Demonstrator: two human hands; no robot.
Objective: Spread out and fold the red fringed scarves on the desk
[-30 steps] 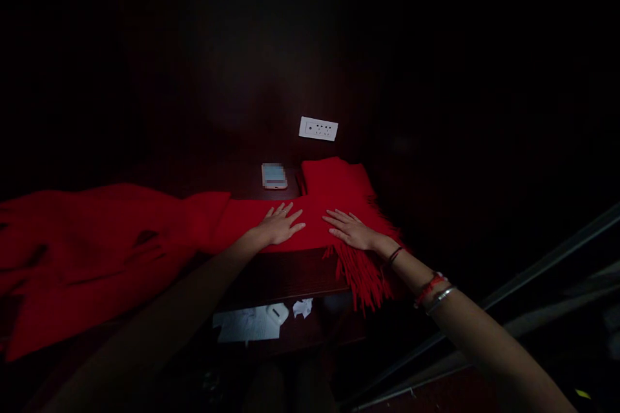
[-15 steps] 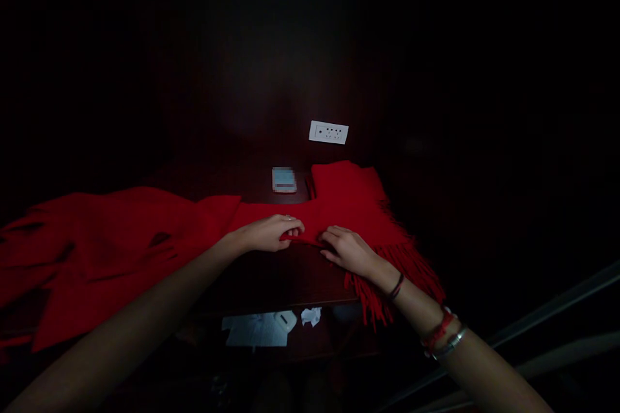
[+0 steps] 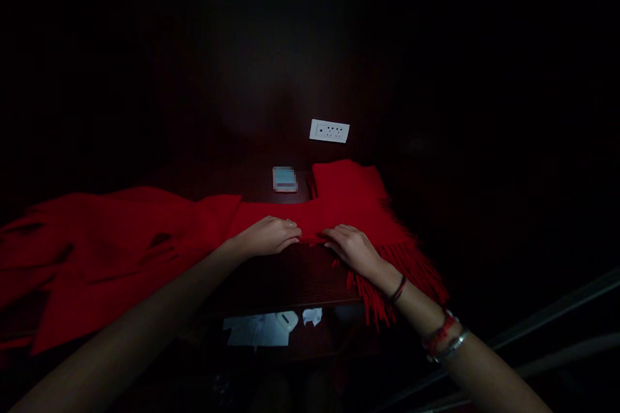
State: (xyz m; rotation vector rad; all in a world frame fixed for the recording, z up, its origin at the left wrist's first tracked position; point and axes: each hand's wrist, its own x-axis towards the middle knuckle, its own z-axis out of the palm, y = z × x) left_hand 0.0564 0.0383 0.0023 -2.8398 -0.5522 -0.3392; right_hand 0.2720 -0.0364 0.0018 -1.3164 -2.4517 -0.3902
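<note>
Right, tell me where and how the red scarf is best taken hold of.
The red scarf is probably best pinched by the near edge of its flat, narrow stretch, coming from the near side. That edge runs fairly straight between the left hand and right hand, while the fringe at the right splits into loose strands.
</note>
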